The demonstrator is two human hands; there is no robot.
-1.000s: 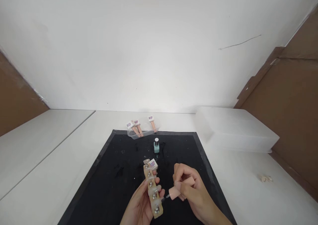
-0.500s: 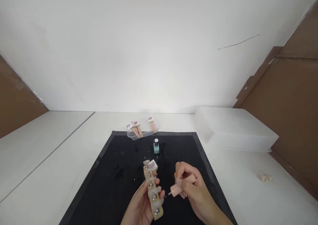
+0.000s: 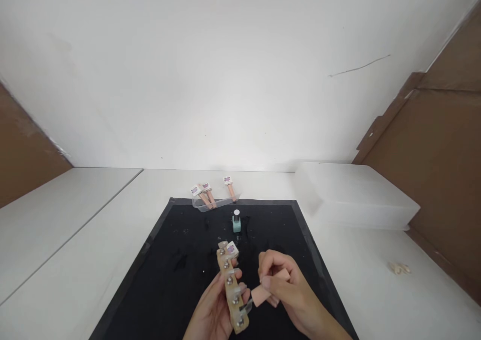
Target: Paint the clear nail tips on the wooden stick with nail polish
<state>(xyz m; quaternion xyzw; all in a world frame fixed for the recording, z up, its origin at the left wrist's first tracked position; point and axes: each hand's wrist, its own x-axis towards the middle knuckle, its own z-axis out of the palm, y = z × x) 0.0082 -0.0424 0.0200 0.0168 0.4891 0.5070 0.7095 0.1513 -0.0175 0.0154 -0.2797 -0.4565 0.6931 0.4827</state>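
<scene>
Your hands work over the black mat (image 3: 180, 265).
Your left hand (image 3: 212, 312) grips a wooden nail-tip holder (image 3: 230, 287); your right hand (image 3: 283, 285) pinches a pink polish brush cap (image 3: 261, 295) against it.

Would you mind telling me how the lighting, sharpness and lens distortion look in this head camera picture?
Head view: light is even and soft, with no hard shadows or glare; the black mat keeps its specks visible. The wide lens bows the table edges and wall lines outward. The mint bottle is fairly sharp; the left hand with its wooden strip and the right hand with the pink cap look slightly soft.
</scene>
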